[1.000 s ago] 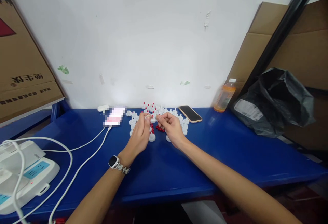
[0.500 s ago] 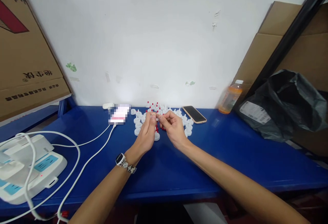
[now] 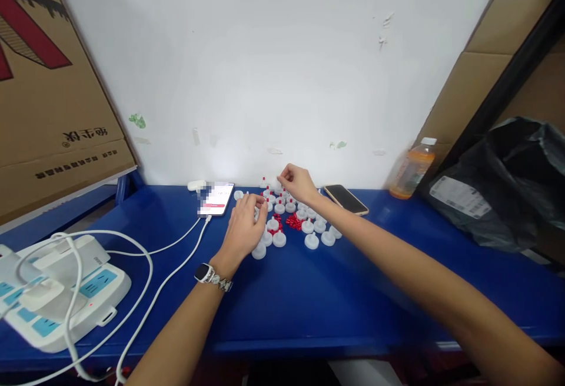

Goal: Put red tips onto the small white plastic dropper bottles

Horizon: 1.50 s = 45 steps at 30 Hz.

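Observation:
Small white plastic nozzle caps (image 3: 279, 239) are grouped on the blue table, several with red tips on their spouts. Loose red tips (image 3: 295, 221) lie in small heaps among them. My right hand (image 3: 300, 185) is at the far side of the group, thumb and fingers pinched at a white nozzle cap (image 3: 278, 187), which they partly hide. My left hand (image 3: 246, 221) is curled over the caps on the left, its thumb bent toward the fingers. Whatever it grips is hidden by the fingers.
A lit phone (image 3: 220, 199) on a charging cable lies left of the caps; another phone (image 3: 346, 199) lies right. Farther right are an orange drink bottle (image 3: 412, 168) and a black plastic bag (image 3: 494, 192). A power strip (image 3: 83, 298) with looping cables occupies the left.
My hands have come apart from their meeting point over the caps. The right went up to the far side, and the left shifted to the left, uncovering more caps and red tips.

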Each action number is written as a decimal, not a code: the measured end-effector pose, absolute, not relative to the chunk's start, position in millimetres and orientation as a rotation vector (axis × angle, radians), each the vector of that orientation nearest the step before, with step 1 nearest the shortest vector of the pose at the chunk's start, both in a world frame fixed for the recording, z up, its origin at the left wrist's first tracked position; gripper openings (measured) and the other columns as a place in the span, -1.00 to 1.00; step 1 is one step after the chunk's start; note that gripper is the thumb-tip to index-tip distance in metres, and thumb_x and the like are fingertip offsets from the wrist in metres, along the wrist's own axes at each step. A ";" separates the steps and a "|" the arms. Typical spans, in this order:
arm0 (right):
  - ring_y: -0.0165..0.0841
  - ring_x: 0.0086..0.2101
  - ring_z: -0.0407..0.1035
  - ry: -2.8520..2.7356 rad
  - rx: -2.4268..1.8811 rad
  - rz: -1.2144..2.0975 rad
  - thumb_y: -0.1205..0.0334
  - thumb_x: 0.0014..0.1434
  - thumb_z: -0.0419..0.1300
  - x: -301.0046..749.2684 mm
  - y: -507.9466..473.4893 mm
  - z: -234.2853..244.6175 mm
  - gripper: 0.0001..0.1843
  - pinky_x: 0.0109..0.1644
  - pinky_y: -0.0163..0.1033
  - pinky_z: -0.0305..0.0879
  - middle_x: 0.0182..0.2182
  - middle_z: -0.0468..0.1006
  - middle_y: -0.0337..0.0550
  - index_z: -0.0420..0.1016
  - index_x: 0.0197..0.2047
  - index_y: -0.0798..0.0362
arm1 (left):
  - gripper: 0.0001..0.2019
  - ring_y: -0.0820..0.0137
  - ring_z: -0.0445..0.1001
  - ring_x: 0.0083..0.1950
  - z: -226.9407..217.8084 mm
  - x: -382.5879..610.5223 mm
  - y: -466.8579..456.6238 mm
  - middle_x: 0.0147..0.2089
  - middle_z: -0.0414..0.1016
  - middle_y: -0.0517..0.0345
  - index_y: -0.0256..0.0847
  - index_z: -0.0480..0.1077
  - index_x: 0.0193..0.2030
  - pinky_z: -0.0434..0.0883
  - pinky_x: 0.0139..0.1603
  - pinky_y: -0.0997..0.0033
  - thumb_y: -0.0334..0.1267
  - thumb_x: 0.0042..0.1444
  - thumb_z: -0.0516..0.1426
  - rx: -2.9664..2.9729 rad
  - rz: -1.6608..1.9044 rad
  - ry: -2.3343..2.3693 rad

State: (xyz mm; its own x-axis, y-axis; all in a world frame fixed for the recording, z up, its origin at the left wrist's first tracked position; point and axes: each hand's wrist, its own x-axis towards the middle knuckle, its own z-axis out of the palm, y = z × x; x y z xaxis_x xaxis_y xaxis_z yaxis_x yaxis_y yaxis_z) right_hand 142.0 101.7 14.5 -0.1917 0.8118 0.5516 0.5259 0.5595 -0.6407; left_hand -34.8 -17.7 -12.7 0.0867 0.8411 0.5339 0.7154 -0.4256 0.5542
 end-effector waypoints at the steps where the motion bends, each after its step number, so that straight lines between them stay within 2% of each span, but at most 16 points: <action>1: -0.39 -0.45 0.39 -1.907 -1.141 0.339 0.25 0.16 0.19 140.4 108.0 10.6 -0.89 -0.32 -0.30 0.23 -0.52 0.51 -0.22 0.40 -0.39 0.05 | -0.77 0.20 0.37 0.02 -13.8 -33.8 -17.5 -0.09 0.43 0.05 -0.16 0.33 -0.14 0.30 0.06 0.14 -0.11 0.37 -0.07 2.238 1.218 1.598; 5: -0.36 -0.41 0.41 -2.103 -1.308 0.229 0.29 0.16 0.17 132.3 120.4 1.1 -0.92 -0.30 -0.30 0.22 -0.45 0.57 -0.15 0.46 -0.37 0.07 | -0.78 0.20 0.35 0.02 -16.8 -29.0 -18.3 -0.11 0.42 0.06 -0.14 0.36 -0.17 0.30 0.07 0.13 -0.15 0.36 -0.06 2.296 1.145 1.620; 10: -0.38 -0.42 0.41 -2.244 -1.313 0.260 0.31 0.12 0.22 127.9 127.9 3.6 -0.94 -0.35 -0.34 0.20 -0.44 0.59 -0.13 0.50 -0.38 0.09 | -0.77 0.19 0.35 0.00 -17.2 -30.1 -18.4 -0.12 0.41 0.07 -0.13 0.38 -0.19 0.31 0.02 0.13 -0.15 0.35 -0.05 2.305 1.109 1.637; 17: -0.38 -0.41 0.43 -2.295 -1.323 0.256 0.30 0.14 0.21 129.3 134.3 6.0 -0.90 -0.36 -0.34 0.20 -0.42 0.61 -0.10 0.54 -0.34 0.12 | -0.78 0.24 0.38 -0.13 -16.5 -33.4 -18.7 -0.21 0.41 0.10 -0.14 0.36 -0.27 0.30 -0.06 0.16 -0.14 0.32 -0.02 2.439 0.935 1.562; 25: -0.37 -0.41 0.43 -2.410 -1.338 0.219 0.26 0.11 0.24 123.5 131.4 1.8 -0.91 -0.29 -0.32 0.21 -0.44 0.61 -0.16 0.57 -0.36 0.08 | -0.71 0.20 0.36 -0.05 -19.7 -23.1 -24.4 -0.15 0.41 0.05 -0.15 0.37 -0.22 0.27 -0.03 0.14 -0.13 0.38 -0.10 2.574 0.923 1.566; 29: -0.24 -0.26 0.46 -2.395 -1.384 0.121 0.13 0.19 0.21 121.3 124.2 9.2 -0.80 -0.12 -0.21 0.21 -0.33 0.63 -0.06 0.57 -0.29 0.07 | -0.68 0.21 0.36 -0.04 -13.2 -27.7 -24.9 -0.13 0.41 0.06 -0.15 0.36 -0.20 0.28 -0.01 0.15 -0.09 0.39 -0.12 2.525 1.010 1.588; 33: -0.15 -0.09 0.40 -2.384 -1.333 0.006 0.01 0.27 0.12 101.0 122.7 18.4 -0.68 0.04 -0.08 0.15 -0.19 0.60 0.01 0.56 -0.14 0.05 | -0.74 0.24 0.39 -0.10 -8.9 -49.8 -23.6 -0.18 0.44 0.08 -0.15 0.33 -0.24 0.29 -0.08 0.20 -0.20 0.38 -0.12 2.429 1.055 1.680; 36: -0.05 0.03 0.31 -2.469 -1.232 -0.016 -0.07 0.22 0.16 70.7 126.6 19.3 -0.63 0.10 0.01 0.09 -0.06 0.56 0.04 0.58 -0.10 0.01 | -0.81 0.23 0.40 -0.18 -12.8 -68.5 -23.2 -0.25 0.45 0.09 -0.15 0.32 -0.29 0.29 -0.15 0.22 -0.26 0.32 -0.06 2.361 0.986 1.799; 38: 0.00 0.07 0.27 -2.571 -1.195 0.007 -0.10 0.16 0.22 49.6 129.3 17.5 -0.60 0.13 0.05 0.04 -0.01 0.55 0.03 0.58 -0.07 -0.02 | -0.82 0.22 0.42 -0.16 -16.9 -76.4 -22.5 -0.25 0.46 0.08 -0.15 0.33 -0.28 0.29 -0.13 0.21 -0.27 0.30 -0.05 2.316 0.983 1.847; 41: -0.01 0.08 0.29 -2.689 -1.209 0.083 0.03 0.12 0.28 28.5 131.6 15.0 -0.70 0.15 0.04 -0.01 -0.06 0.60 -0.02 0.60 -0.12 -0.01 | -0.82 0.19 0.43 -0.11 -21.0 -80.1 -20.8 -0.23 0.47 0.06 -0.15 0.35 -0.28 0.30 -0.10 0.20 -0.27 0.29 -0.04 2.275 0.986 1.876; 43: -0.07 0.03 0.35 -2.689 -1.230 0.117 0.15 0.15 0.25 24.8 132.5 14.9 -0.80 0.14 0.01 -0.01 -0.12 0.63 -0.05 0.60 -0.18 0.02 | -0.82 0.18 0.43 -0.11 -21.5 -79.0 -20.4 -0.23 0.46 0.05 -0.15 0.36 -0.28 0.31 -0.11 0.20 -0.28 0.28 -0.03 2.277 0.955 1.874; 45: -0.16 -0.04 0.40 -2.656 -1.246 0.125 0.20 0.19 0.20 28.3 133.7 15.7 -0.82 0.12 -0.02 0.01 -0.13 0.63 -0.07 0.58 -0.18 0.04 | -0.83 0.19 0.43 -0.11 -20.9 -76.8 -21.1 -0.21 0.46 0.04 -0.16 0.36 -0.27 0.32 -0.12 0.20 -0.27 0.28 -0.03 2.294 0.946 1.861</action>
State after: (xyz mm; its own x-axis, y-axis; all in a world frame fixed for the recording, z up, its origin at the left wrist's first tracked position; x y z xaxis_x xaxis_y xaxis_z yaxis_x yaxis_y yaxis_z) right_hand 28.3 133.7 15.7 -0.6229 0.7681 0.1487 0.7507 0.6403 -0.1630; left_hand -76.8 -21.1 -20.9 0.0940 0.8992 0.4273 0.8750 -0.2793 0.3954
